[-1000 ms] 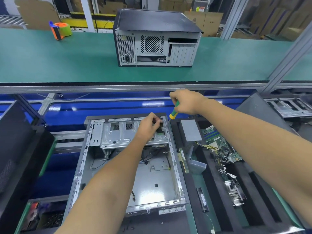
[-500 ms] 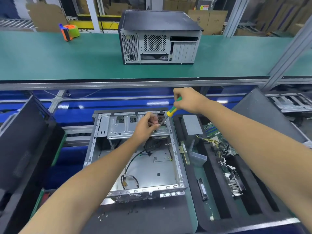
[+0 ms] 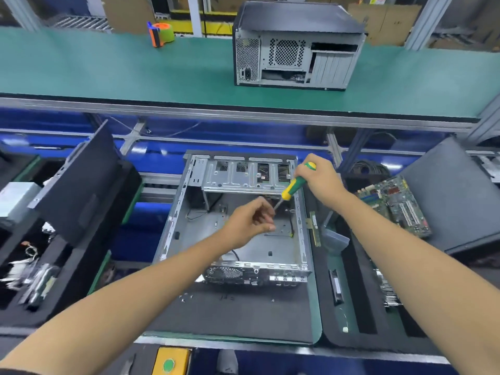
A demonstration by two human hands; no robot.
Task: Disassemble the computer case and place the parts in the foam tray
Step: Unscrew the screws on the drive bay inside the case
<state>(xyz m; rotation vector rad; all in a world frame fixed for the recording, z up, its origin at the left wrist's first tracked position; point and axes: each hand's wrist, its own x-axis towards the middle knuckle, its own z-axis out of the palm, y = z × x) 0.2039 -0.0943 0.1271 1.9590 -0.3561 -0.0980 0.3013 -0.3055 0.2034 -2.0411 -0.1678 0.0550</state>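
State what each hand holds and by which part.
Right hand grips the green-and-yellow screwdriver by its handle. Left hand has curled fingers near the tip; any hold cannot be told.

This is a factory work line. A long green belt table (image 3: 108, 74) with a grey metal edge runs across, a closed grey metal computer box (image 3: 295, 47) sits on it, and brown cardboard boxes (image 3: 384, 20) stand behind.

Green-and-yellow screwdriver (image 3: 296, 185) over a silver-grey case (image 3: 238, 247) — black foam tray (image 3: 349, 266), green circuit board (image 3: 395, 204), teal conveyor belt (image 3: 108, 69).
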